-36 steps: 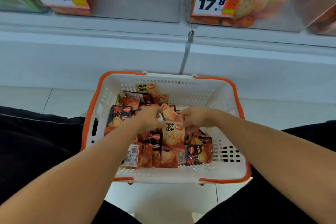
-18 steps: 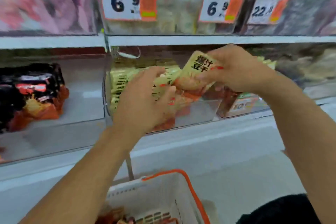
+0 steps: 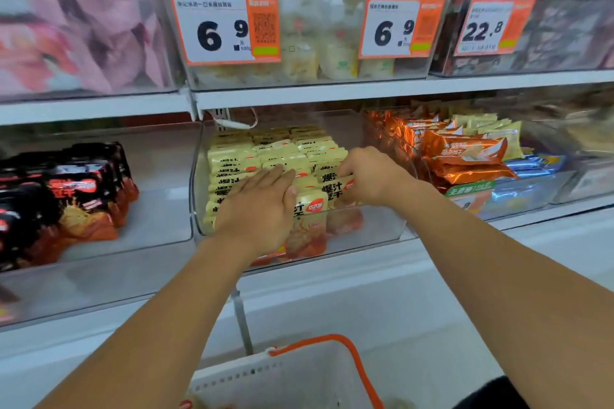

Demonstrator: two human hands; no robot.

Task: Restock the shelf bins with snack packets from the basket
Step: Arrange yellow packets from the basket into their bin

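1. Pressing flat, fingers straight, left hand [image 3: 257, 209] steadies rows of upright yellow snack packets [image 3: 275, 151] in clear plastic shelf bin [image 3: 375, 226].
2. Right hand [image 3: 372, 174] pinches one yellow packet [image 3: 335, 191] at row front.
3. Risk: released early, front packets may tip forward.
4. White orange-rimmed basket [image 3: 319, 372] sits below.

Upper shelf, left: a clear bin of pink wrapped goods [image 3: 76, 20], blurred. Upper shelf, centre: a clear bin of pale cream-coloured packs [image 3: 319, 53] bearing two orange-and-white price tags, each reading 6.9, one at its left front [image 3: 226, 28] and one at its right front [image 3: 402, 26]. Upper shelf, right: dark packs [image 3: 564, 10] behind a price tag reading 22.8 [image 3: 491, 26]. Lower shelf, right: shiny orange wrappers [image 3: 465, 156] stacked beside pale yellow packs [image 3: 491, 129], with blue wrappers [image 3: 535, 164] just right of the orange ones. A white shelf edge [image 3: 332, 93] separates the two levels.
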